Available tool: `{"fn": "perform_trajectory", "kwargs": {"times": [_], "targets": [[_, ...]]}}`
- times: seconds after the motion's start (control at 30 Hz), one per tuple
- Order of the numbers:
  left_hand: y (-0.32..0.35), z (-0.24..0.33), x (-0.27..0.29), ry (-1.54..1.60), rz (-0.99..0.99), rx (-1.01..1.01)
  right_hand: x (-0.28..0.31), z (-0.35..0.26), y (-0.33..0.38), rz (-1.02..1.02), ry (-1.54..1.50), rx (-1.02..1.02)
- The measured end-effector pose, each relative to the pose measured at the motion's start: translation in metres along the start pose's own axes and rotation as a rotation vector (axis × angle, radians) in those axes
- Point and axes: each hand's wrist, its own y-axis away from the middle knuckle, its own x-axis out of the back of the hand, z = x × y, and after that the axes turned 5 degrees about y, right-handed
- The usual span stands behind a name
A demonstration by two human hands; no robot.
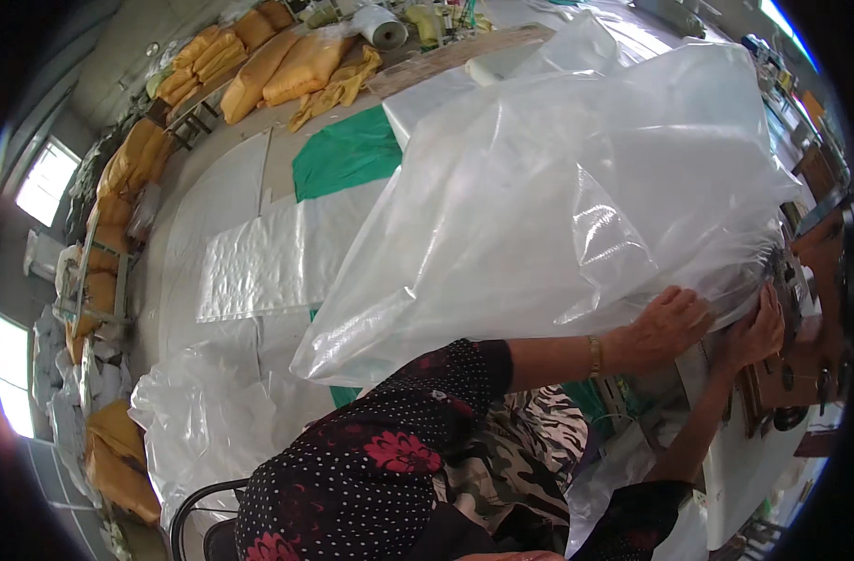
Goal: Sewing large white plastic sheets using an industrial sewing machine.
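Note:
A large translucent white plastic sheet (502, 206) spreads in loose folds over the middle and right of the view. Toward its right end it gathers into wrinkles. My left hand (670, 327), below a wrist with a gold-coloured band, is closed on the sheet's near edge with fingers curled over it. Just to the right, my right hand (756, 329) pinches the same edge, close to a dark machine part (775, 266) that is hard to make out. The fold between my hands hides part of the fingertips.
A brown machine body (801, 351) and a pale worktable (754, 477) stand at the right. Crumpled clear plastic (202, 411) lies at lower left. Green sheeting (347, 154) lies on the floor beyond. Orange sacks (301, 70) and a plastic roll (380, 26) are at the back.

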Motion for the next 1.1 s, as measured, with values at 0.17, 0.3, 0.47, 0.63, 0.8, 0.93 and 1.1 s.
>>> {"fn": "perform_trajectory", "kwargs": {"times": [0.17,0.3,0.47,0.63,0.8,0.93,1.1], "targets": [[0.027,-0.019,-0.018,-0.033,-0.269,0.021,0.017,-0.024,-0.007,-0.055,0.023,-0.044],[0.025,-0.050,-0.006,0.054,-0.201,0.041,0.007,-0.047,-0.013,-0.083,0.029,-0.146],[-0.002,-0.048,-0.003,0.065,-0.331,0.080,0.020,-0.039,-0.013,-0.101,0.021,-0.176],[-0.011,-0.050,-0.002,0.149,-0.315,0.049,0.021,-0.043,-0.012,-0.071,0.009,-0.179],[-0.023,-0.049,0.001,0.177,-0.326,0.044,0.022,-0.047,-0.013,-0.111,0.012,-0.235],[-0.029,-0.053,-0.003,0.131,-0.324,0.039,0.018,-0.048,-0.014,-0.112,0.002,-0.224],[-0.041,-0.062,-0.010,0.146,-0.255,0.028,0.018,-0.048,-0.013,-0.109,0.010,-0.233]]}}
